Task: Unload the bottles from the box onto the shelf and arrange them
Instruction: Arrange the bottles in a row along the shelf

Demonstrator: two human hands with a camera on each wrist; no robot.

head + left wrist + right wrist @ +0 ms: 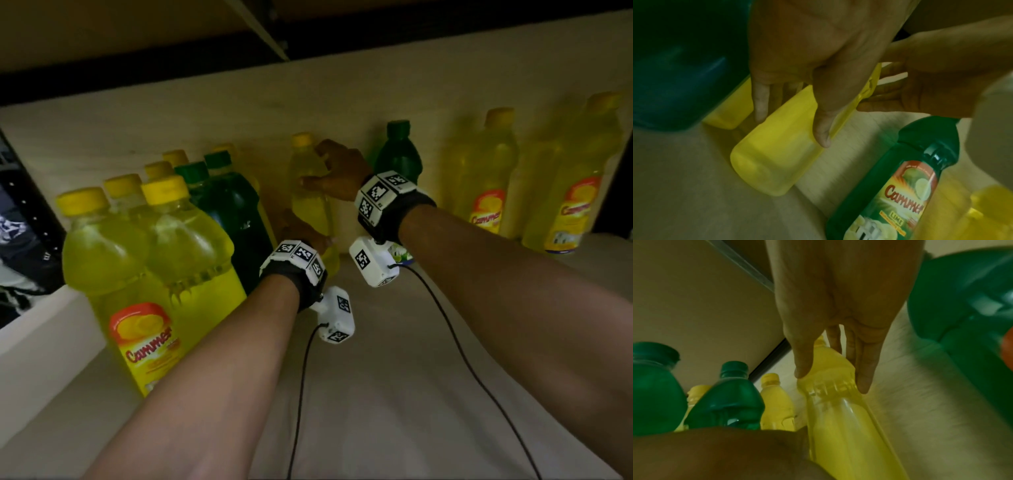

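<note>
Centre frame, the right hand [337, 171] clasps the full yellow plastic bottle's [310, 202] shoulder, the left hand [301, 233] its base: likely heavy, slippery.

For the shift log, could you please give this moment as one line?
left hand: grips yellow bottle low | right hand: grips its shoulder | shelf: bottle upright

All three views are dim, with a yellow-green cast. Wide-angle bending stretches the edges. Both wrist views are soft and blurred, especially near their corners.
</note>
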